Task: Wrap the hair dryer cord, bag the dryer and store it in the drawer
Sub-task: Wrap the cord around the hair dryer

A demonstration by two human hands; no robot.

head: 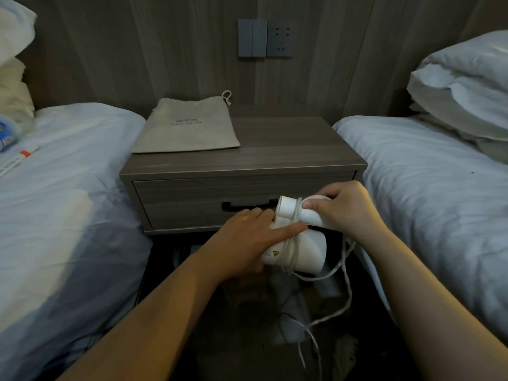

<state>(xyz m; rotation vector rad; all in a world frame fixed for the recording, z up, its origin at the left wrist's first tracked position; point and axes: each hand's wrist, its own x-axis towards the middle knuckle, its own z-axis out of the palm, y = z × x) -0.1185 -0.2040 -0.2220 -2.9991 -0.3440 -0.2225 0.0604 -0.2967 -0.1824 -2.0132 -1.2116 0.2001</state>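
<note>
A white hair dryer (309, 250) is held in the air in front of the nightstand drawer (192, 199), which is closed. My left hand (247, 239) grips the dryer's body from the left. My right hand (346, 207) pinches the white cord (345, 273) against the folded handle. A few turns of cord lie around the body and handle; the rest hangs in a loose loop toward the floor. A beige drawstring bag (189, 127) lies flat on the nightstand top, back left.
The wooden nightstand (275, 149) stands between two beds with white bedding, a left bed (68, 174) and a right bed (439, 174). A wall socket (279, 41) and switches sit above it. Small items lie on the left bed's far edge. The floor below is dark and cluttered.
</note>
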